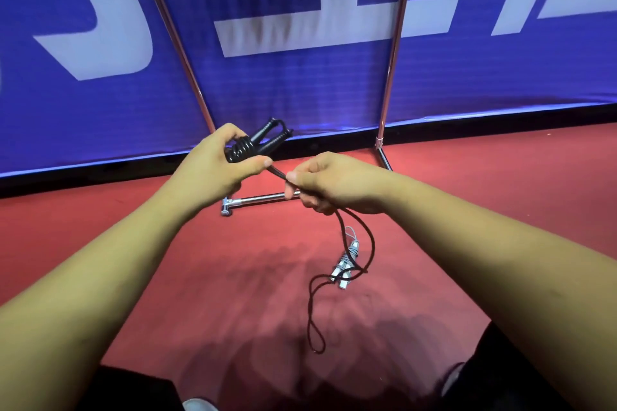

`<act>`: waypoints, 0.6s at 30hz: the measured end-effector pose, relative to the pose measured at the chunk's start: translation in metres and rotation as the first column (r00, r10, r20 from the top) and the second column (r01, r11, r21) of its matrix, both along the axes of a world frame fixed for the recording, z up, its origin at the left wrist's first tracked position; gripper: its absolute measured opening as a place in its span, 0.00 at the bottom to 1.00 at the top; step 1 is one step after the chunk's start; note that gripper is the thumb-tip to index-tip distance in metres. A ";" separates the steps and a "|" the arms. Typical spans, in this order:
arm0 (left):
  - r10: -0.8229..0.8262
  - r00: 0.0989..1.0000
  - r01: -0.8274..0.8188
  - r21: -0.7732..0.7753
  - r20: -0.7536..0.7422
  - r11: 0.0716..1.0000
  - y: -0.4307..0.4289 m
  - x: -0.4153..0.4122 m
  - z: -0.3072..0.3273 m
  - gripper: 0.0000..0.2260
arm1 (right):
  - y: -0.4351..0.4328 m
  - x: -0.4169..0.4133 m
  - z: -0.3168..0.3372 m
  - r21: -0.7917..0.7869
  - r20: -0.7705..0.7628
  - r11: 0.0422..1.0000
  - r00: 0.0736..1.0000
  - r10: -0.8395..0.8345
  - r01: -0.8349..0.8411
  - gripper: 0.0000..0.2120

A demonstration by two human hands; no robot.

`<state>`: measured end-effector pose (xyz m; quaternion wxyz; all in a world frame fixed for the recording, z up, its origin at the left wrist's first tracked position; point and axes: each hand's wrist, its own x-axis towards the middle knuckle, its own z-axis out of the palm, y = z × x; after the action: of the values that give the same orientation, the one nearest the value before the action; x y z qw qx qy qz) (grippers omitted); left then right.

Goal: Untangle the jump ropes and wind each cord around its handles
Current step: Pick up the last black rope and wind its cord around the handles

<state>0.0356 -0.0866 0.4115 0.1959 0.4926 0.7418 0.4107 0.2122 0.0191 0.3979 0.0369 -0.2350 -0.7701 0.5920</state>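
Observation:
My left hand point(220, 165) grips the two black handles point(267, 137) of a jump rope, held together, with several turns of black cord point(241, 150) wound around them. A short taut stretch of that cord runs to my right hand point(329, 182), which pinches it. From my right hand the rest of the black cord point(362, 243) hangs down in a long loop to the red floor. A second jump rope point(347, 264), white and grey, lies on the floor with its cord wrapped around its handles, under the hanging loop.
A blue banner point(317, 77) with white characters stands ahead on a chrome frame; its poles point(395, 43) slant down to a foot bar point(257, 201) on the red carpet point(233, 277) just below my hands. My dark trousers show at the bottom corners.

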 end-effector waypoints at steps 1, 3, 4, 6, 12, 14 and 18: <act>0.012 0.996 -0.015 -0.033 -0.087 0.999 0.000 -0.005 -0.001 0.16 | -0.004 -0.001 0.003 0.081 0.022 0.997 1.000 -0.005 0.003 0.13; 0.023 0.961 -0.053 -0.100 -0.277 0.994 -0.003 -0.015 -0.001 0.16 | -0.009 -0.002 0.008 0.278 0.086 0.959 0.996 0.023 -0.046 0.11; 0.008 0.940 -0.057 -0.135 -0.341 0.989 -0.004 -0.020 -0.001 0.16 | -0.011 -0.003 0.011 0.361 0.102 0.929 0.994 0.046 -0.080 0.09; -0.079 0.892 -0.030 -0.232 -0.446 0.972 -0.005 -0.027 -0.006 0.17 | -0.014 -0.006 0.014 0.486 0.105 0.868 0.993 0.058 -0.102 0.10; -0.292 0.749 0.028 -0.413 -0.594 0.910 0.005 -0.010 -0.019 0.16 | -0.006 -0.010 0.027 0.660 0.094 0.746 0.995 0.031 -0.086 0.09; -0.370 0.743 0.103 -0.452 -0.558 0.886 0.007 0.002 -0.021 0.16 | -0.001 -0.007 0.029 0.672 0.070 0.739 0.997 0.010 -0.055 0.08; -0.454 0.772 0.248 -0.448 -0.444 0.859 0.006 0.023 -0.017 0.18 | 0.008 -0.003 0.033 0.682 0.027 0.731 0.999 -0.021 -0.003 0.07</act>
<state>0.0585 -0.0809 0.3942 0.1435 0.6739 0.7216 0.0671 0.2097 0.0275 0.4304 0.1110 -0.2184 -0.9328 0.2642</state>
